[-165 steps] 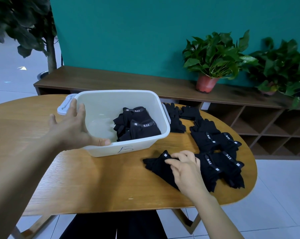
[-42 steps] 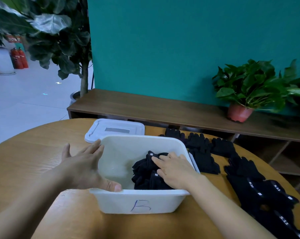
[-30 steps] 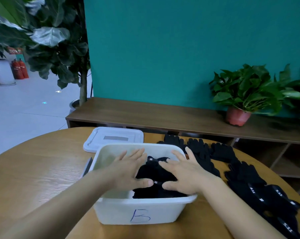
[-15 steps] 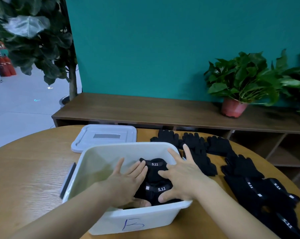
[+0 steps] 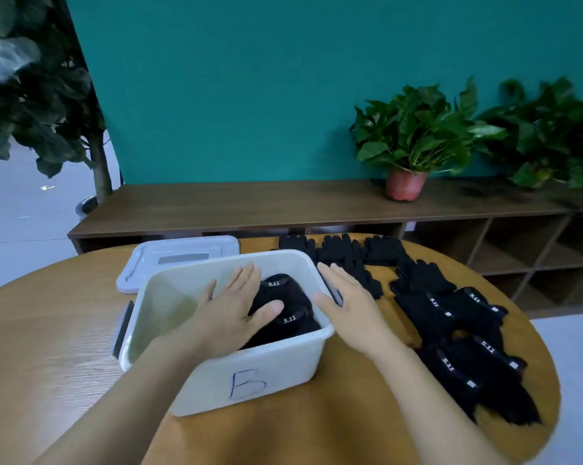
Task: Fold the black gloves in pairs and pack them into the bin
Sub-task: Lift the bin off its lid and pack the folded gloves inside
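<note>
A white plastic bin (image 5: pixel 249 374) marked "B" stands on the round wooden table. Folded black gloves (image 5: pixel 288 318) with "5.11" tags fill its right half. My left hand (image 5: pixel 231 307) lies flat inside the bin, fingers straight, thumb resting on the folded gloves. My right hand (image 5: pixel 347 305) hovers with straight fingers over the bin's right rim, holding nothing. Several loose black gloves (image 5: pixel 451 317) lie spread across the table to the right of the bin.
The bin's grey lid (image 5: pixel 182 260) lies flat behind the bin. The table edge (image 5: pixel 548 374) curves close to the loose gloves on the right. A low wooden shelf (image 5: pixel 283 203) with a potted plant (image 5: pixel 414 146) runs behind the table.
My right hand has lifted off the packed gloves and moved right, out over the bin's rim. My left hand stays flat inside the bin on the gloves.
</note>
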`<state>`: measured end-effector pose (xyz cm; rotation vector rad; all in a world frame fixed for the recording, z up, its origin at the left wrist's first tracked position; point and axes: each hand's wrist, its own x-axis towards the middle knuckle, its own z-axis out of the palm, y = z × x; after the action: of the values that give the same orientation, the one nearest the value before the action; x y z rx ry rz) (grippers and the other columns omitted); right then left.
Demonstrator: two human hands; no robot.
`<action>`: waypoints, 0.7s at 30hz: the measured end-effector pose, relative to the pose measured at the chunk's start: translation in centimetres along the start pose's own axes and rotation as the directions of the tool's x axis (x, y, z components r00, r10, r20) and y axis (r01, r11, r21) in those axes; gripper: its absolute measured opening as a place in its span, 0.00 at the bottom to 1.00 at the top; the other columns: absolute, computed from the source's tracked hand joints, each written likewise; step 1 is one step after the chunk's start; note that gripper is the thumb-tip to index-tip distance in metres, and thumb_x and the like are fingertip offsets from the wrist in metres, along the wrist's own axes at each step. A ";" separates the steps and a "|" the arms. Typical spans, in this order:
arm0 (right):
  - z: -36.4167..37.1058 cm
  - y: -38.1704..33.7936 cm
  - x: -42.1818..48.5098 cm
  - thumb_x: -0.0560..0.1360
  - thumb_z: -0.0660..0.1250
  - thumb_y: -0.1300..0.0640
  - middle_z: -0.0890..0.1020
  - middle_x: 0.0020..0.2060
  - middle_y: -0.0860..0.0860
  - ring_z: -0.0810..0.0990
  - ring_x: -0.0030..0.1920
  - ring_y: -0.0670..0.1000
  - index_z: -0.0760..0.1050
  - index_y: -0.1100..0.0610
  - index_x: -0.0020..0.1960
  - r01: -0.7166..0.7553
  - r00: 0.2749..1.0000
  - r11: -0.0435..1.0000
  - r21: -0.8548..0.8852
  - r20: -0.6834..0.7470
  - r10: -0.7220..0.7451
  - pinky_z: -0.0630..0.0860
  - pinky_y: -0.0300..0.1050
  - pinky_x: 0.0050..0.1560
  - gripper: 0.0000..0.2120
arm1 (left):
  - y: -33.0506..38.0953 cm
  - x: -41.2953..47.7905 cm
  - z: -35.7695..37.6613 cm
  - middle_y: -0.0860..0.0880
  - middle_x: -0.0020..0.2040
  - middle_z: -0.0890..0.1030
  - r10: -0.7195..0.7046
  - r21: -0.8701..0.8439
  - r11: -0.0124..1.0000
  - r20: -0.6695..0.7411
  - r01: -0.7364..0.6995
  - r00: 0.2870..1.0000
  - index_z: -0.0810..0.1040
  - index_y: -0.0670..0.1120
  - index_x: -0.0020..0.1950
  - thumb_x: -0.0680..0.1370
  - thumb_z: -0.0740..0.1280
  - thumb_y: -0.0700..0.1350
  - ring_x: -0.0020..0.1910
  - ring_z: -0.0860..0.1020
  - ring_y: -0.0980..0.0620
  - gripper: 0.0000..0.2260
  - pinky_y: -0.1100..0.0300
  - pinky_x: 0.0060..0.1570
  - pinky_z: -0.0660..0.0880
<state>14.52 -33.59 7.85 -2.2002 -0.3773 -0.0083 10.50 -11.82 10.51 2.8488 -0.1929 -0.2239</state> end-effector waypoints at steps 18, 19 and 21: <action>3.8 -0.7 0.0 0.85 0.50 0.53 0.68 0.72 0.45 0.67 0.69 0.46 0.61 0.51 0.78 -0.031 0.997 0.999 0.038 -0.065 0.033 0.64 0.37 0.63 0.21 | -0.3 -2.0 2.0 0.53 0.80 0.34 -0.045 0.274 0.961 -0.018 0.048 0.999 0.33 0.48 0.80 0.59 0.28 0.78 0.78 0.33 0.56 0.55 0.39 0.74 0.33; 3.9 -0.7 0.3 0.85 0.50 0.53 0.68 0.72 0.45 0.67 0.71 0.47 0.61 0.51 0.78 -0.041 0.997 0.999 0.033 -0.057 0.043 0.65 0.39 0.64 0.21 | -0.5 -1.9 1.9 0.53 0.80 0.34 -0.052 0.276 0.960 -0.016 0.054 0.999 0.33 0.48 0.80 0.60 0.28 0.78 0.78 0.33 0.55 0.54 0.39 0.74 0.33; 4.1 -0.9 0.8 0.85 0.50 0.53 0.70 0.70 0.46 0.69 0.68 0.48 0.62 0.50 0.78 -0.046 0.998 0.998 0.034 -0.047 0.048 0.67 0.42 0.64 0.21 | -0.6 -1.7 1.9 0.53 0.80 0.34 -0.070 0.282 0.957 -0.019 0.073 0.997 0.33 0.48 0.80 0.60 0.27 0.78 0.78 0.33 0.55 0.55 0.39 0.73 0.33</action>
<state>14.53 -29.68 6.16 -2.1718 -0.2969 -0.0286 8.63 -11.48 8.77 3.1444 -0.1283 -0.2131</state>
